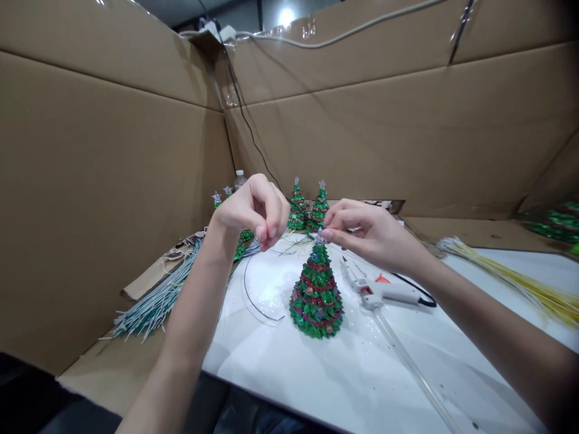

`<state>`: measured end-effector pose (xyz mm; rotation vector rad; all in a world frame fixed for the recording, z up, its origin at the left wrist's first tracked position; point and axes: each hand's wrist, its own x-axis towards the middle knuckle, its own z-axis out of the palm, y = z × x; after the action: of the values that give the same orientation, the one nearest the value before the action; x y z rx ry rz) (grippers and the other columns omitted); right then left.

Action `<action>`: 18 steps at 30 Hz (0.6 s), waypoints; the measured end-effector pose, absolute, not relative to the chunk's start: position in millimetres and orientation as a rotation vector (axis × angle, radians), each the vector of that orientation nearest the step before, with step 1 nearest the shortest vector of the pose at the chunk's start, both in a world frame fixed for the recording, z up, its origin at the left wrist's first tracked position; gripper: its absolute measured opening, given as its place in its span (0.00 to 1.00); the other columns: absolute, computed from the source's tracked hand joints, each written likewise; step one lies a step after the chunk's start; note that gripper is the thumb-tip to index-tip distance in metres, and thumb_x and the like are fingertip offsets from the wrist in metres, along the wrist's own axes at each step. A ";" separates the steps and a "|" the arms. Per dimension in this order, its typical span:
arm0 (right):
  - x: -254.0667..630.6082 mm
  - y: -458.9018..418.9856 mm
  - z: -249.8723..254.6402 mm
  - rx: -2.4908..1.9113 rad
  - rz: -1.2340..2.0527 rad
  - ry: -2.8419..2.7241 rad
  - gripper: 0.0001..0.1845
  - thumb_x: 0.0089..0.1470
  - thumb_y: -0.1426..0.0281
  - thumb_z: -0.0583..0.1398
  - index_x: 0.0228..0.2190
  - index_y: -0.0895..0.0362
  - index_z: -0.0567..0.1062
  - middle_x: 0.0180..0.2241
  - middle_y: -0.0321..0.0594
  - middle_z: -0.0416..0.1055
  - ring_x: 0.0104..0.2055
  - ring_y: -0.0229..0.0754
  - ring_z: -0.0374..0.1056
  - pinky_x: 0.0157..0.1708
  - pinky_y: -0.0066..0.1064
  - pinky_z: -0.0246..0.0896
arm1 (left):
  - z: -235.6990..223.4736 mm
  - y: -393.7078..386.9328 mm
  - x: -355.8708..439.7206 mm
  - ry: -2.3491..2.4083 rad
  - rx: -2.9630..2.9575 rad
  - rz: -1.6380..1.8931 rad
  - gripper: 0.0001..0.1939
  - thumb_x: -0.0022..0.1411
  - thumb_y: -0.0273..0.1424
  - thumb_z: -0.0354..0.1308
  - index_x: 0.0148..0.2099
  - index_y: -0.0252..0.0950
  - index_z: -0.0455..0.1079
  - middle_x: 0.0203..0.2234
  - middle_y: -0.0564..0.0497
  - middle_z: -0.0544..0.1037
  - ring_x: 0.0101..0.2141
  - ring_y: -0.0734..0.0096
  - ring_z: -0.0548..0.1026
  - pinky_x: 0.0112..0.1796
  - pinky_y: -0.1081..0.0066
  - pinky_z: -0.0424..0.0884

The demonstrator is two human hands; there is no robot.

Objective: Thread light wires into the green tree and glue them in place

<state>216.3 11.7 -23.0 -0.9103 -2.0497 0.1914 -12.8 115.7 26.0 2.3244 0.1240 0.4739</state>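
A small green tinsel Christmas tree (316, 295) with red garland and coloured beads stands upright on the white table (344, 374). My right hand (366, 232) pinches the silver star at the tree's tip, fingers closed on it. My left hand (253, 208) hovers left of the treetop with fingertips pinched together; what they hold is too small to make out. A white hot glue gun (384, 292) lies on the table just right of the tree, its clear glue stick (411, 364) trailing toward the front edge.
Several finished trees (307, 208) stand at the back. White strips (154, 301) lie bundled at left, yellow strips (511, 277) at right. More green tinsel (556, 223) sits far right. A plastic bottle (239, 179) stands behind. Cardboard walls (90, 181) enclose the table.
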 end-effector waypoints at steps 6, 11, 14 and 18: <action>216.6 12.8 -23.8 -0.918 0.186 -2.061 0.19 0.58 0.59 0.60 0.21 0.57 0.70 0.33 0.42 0.70 0.35 0.39 0.65 0.35 0.35 0.59 | 24.4 115.2 -11.3 0.311 2.431 0.799 0.41 0.18 0.74 0.52 0.16 0.40 0.61 0.10 0.50 0.64 0.19 0.71 0.69 0.16 0.70 0.64; 216.8 13.8 -23.4 -0.932 0.164 -2.065 0.19 0.58 0.59 0.60 0.21 0.57 0.70 0.33 0.41 0.70 0.34 0.38 0.64 0.34 0.35 0.58 | 26.8 124.3 -12.4 0.382 2.490 0.773 0.42 0.14 0.75 0.48 0.17 0.40 0.60 0.08 0.53 0.60 0.16 0.73 0.67 0.14 0.70 0.60; 217.1 13.2 -23.5 -0.938 0.166 -2.064 0.19 0.58 0.58 0.60 0.21 0.57 0.70 0.33 0.41 0.70 0.34 0.39 0.64 0.34 0.35 0.58 | 22.4 132.1 -14.7 0.295 2.476 0.758 0.42 0.16 0.74 0.50 0.19 0.40 0.63 0.08 0.54 0.58 0.14 0.73 0.66 0.13 0.71 0.59; 217.1 12.4 -23.8 -0.942 0.177 -2.061 0.19 0.58 0.58 0.60 0.21 0.56 0.70 0.33 0.41 0.70 0.34 0.38 0.64 0.33 0.35 0.58 | 16.7 139.4 -17.9 0.261 2.433 0.736 0.40 0.18 0.72 0.54 0.20 0.39 0.65 0.08 0.56 0.56 0.12 0.75 0.63 0.12 0.73 0.58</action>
<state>217.1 12.4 -23.8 -0.9424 -2.0615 0.1773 -17.9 139.4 16.7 2.4329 0.2609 0.7357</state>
